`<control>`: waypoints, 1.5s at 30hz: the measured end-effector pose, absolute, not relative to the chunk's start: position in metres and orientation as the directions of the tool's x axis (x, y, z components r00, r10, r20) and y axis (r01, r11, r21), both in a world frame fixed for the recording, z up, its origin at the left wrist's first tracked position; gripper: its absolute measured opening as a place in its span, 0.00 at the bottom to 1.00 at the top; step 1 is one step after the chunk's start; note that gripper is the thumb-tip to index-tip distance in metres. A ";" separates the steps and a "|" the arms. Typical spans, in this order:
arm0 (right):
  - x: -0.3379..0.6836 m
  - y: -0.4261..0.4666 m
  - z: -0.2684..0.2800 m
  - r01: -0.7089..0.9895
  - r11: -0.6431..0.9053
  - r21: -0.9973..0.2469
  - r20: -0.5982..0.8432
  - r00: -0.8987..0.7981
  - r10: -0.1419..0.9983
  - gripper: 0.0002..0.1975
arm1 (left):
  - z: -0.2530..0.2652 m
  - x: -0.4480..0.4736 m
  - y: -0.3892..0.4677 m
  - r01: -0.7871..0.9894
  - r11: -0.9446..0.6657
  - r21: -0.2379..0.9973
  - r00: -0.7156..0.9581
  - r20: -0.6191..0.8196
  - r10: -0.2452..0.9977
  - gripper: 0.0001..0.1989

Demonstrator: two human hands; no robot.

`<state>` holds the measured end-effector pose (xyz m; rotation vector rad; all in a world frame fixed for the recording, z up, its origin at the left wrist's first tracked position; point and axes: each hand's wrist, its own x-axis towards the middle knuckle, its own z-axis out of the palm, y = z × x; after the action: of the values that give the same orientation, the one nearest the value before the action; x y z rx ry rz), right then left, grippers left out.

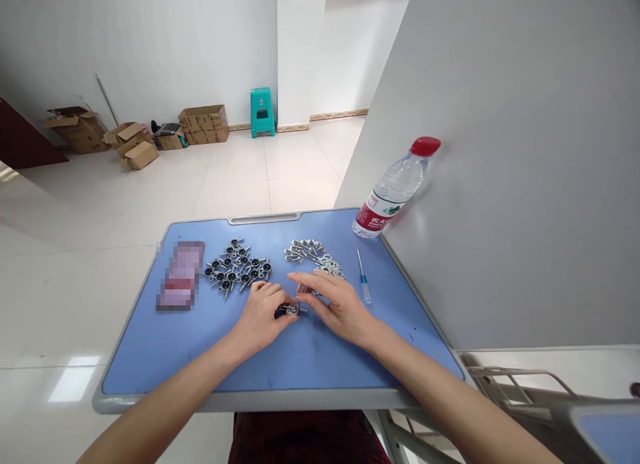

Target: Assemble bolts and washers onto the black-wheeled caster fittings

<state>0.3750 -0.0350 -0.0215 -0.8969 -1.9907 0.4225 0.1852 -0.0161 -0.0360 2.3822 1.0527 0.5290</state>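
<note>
My left hand (265,315) is closed around a small metal fitting (291,309) with a dark part, just above the blue tabletop. Over it, my right hand (337,304) pinches what looks like a screwdriver (303,289) with a clear, pinkish handle. Its tip is too small to make out, but it points down at the fitting. Beyond my left hand lies a cluster of metal fittings with black round centres and threaded stems (237,264). Past my right hand are shiny metal clip-like pieces (304,251) and flat pale metal plates (331,267), partly hidden by the fingers.
On the blue table (200,364), a screwdriver with a blue and clear handle (365,289) lies to the right. A red-capped water bottle (393,194) stands at the back right corner beside the grey wall. A blurred pinkish item (181,276) lies left.
</note>
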 end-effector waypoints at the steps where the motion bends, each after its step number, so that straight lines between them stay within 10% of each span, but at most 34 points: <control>1: 0.376 -0.035 -0.020 0.424 0.695 -0.580 0.585 -0.377 0.718 0.16 | -0.036 0.185 -0.016 0.574 -0.588 0.570 0.629 0.153 0.763 0.04; 23: 0.378 -0.041 -0.016 0.345 0.573 -0.743 0.576 -0.107 0.811 0.08 | -0.040 0.185 -0.015 0.590 -0.587 0.555 0.623 0.151 0.768 0.02; 45: 0.365 -0.038 -0.013 0.369 0.746 -0.554 0.633 -0.394 0.666 0.10 | -0.046 0.186 -0.014 0.583 -0.601 0.547 0.618 0.181 0.765 0.04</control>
<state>0.3655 -0.0378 -0.0129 -0.7815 -2.0238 0.4068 0.1855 -0.0136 -0.0463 2.4052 1.0672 0.5610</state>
